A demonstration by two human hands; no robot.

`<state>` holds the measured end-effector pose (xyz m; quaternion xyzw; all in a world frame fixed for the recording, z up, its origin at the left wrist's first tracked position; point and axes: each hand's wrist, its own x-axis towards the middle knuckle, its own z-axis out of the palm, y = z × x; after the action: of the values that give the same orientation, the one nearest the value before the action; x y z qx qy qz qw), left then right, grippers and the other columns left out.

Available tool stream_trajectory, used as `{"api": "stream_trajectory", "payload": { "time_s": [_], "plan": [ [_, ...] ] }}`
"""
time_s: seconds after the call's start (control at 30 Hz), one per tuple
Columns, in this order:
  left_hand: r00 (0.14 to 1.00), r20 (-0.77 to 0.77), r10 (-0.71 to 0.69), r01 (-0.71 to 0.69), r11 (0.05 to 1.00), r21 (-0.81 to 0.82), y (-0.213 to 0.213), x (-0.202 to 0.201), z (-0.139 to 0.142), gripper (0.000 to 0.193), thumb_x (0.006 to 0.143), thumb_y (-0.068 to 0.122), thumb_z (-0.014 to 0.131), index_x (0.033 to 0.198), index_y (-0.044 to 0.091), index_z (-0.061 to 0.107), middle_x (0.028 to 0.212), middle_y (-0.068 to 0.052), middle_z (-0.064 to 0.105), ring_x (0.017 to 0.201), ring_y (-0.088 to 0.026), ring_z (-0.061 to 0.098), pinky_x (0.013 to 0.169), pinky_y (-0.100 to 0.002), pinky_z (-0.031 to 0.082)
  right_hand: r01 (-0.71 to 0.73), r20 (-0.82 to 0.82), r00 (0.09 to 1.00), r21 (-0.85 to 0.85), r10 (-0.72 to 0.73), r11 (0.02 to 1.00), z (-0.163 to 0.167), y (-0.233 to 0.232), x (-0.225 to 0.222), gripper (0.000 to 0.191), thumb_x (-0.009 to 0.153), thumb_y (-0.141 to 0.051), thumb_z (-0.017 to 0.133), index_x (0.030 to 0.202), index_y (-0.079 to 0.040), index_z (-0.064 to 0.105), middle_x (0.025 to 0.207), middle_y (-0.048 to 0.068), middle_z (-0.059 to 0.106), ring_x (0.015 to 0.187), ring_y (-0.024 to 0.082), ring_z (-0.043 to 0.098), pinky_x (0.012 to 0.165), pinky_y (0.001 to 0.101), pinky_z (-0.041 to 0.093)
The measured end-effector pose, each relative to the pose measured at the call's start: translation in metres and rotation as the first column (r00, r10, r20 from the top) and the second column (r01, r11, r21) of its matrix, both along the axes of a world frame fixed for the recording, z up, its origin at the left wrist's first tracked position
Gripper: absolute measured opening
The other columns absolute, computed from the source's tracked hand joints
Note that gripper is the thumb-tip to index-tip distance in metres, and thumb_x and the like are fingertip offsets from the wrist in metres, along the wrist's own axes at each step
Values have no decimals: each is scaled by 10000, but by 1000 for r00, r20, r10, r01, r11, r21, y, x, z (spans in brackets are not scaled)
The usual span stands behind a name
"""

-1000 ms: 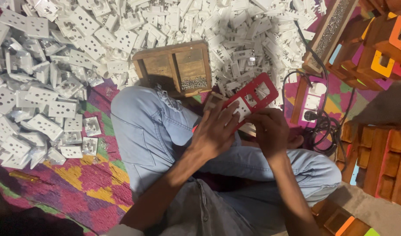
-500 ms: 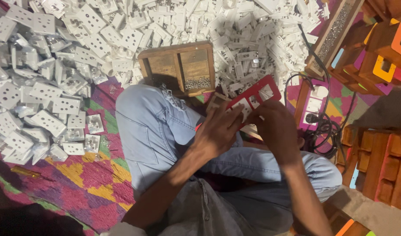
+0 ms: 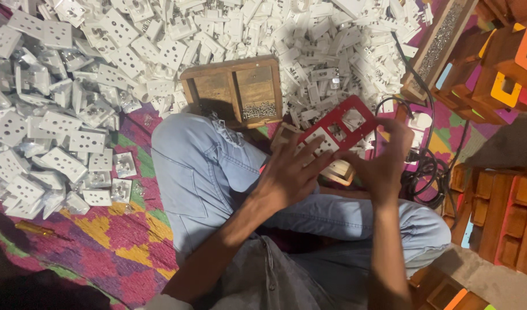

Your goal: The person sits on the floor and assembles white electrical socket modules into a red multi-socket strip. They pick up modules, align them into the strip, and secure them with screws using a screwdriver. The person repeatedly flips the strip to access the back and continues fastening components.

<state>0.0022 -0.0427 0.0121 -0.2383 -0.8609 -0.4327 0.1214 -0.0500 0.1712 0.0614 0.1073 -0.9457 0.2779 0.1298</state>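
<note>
Red plastic frame (image 3: 339, 127), probably light and stiff, best held by its edges. Both hands grip it: left hand (image 3: 289, 175) spread across the near end, right hand (image 3: 384, 163) pinching the right edge.

No packages, labels, signs or screens near the wooden tray (image 3: 232, 92) in front of me (just loose parts).

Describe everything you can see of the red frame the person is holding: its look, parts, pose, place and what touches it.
The red frame is a flat, plastic-looking rectangular plate with a row of squarish cut-outs; white pieces show in some of them. It is held tilted above the person's lap, its far end higher and to the right. The left hand lies spread on its near end, and the right hand holds its far edge. Beneath it sits a small wooden block.
</note>
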Motion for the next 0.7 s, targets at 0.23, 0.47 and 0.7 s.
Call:
{"api": "stream_trajectory", "payload": {
  "time_s": [0.23, 0.47, 0.7],
  "plan": [
    [998, 47, 30, -37, 986, 165, 0, 3, 8, 624, 884, 169, 764, 1470, 143, 552, 1583, -138, 466, 1431, -426, 482, 1058, -548, 526, 320, 263, 941, -497, -211, 807, -53, 34, 34, 605, 776, -66, 907, 1279, -54, 571, 1259, 47, 607, 1157, 154, 596, 907, 317, 563],
    [880, 374, -293, -259, 365, 894, -38, -4, 19, 485, 1026, 118, 685, 1490, 78, 551, 1564, -216, 518, 1221, -340, 624, 943, -436, 571, 296, 389, 917, -519, -86, 802, -60, 1, 35, 185, 981, -62, 758, 1153, -43, 694, 1034, 22, 698, 879, 110, 625, 768, 268, 519],
    [944, 186, -271, -233, -154, 960, -133, -3, 41, 582, 1046, 273, 677, 1529, 93, 407, 1433, -357, 577, 1164, -487, 663, 775, -456, 629, -370, 191, 880, -299, 435, 880, -45, -110, -6, 186, 925, -54, 734, 1109, -40, 713, 1054, 123, 724, 936, 270, 704, 816, 365, 558]
  ]
}}
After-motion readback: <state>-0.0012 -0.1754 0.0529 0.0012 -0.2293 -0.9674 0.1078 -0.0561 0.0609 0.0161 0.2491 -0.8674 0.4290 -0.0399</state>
